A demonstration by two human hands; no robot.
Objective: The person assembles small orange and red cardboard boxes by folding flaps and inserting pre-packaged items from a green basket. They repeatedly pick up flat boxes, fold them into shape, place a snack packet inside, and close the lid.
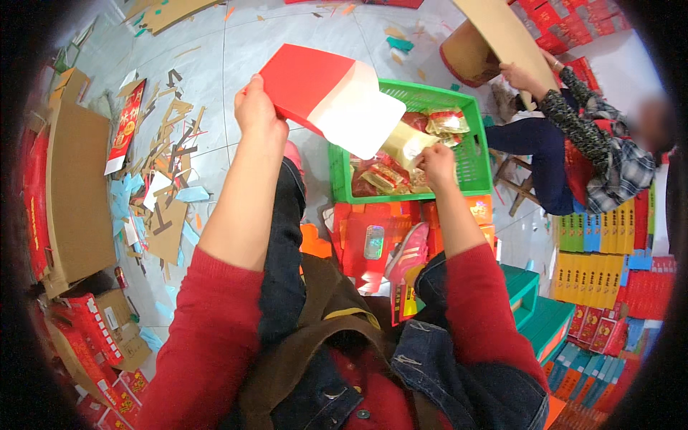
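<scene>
My left hand (256,115) is closed on the lower left side of a red carton (304,80), raised in front of me and tilted. Its white flap (364,118) stands open and points right, toward the green plastic crate (474,161). Over that crate, my right hand (438,166) pinches a flat, pale gold packet (403,143), part of which is hidden by the flap. Several clear-wrapped packets with red and gold contents (385,178) lie inside the crate, some beneath my right hand.
Flattened red cartons (369,247) lie under the crate's near side. Paper and cardboard scraps (168,183) litter the floor at left, beside a large cardboard box (89,186). At right, a seated person (595,136) holds a cardboard sheet (498,39) near stacks of coloured boxes (588,276).
</scene>
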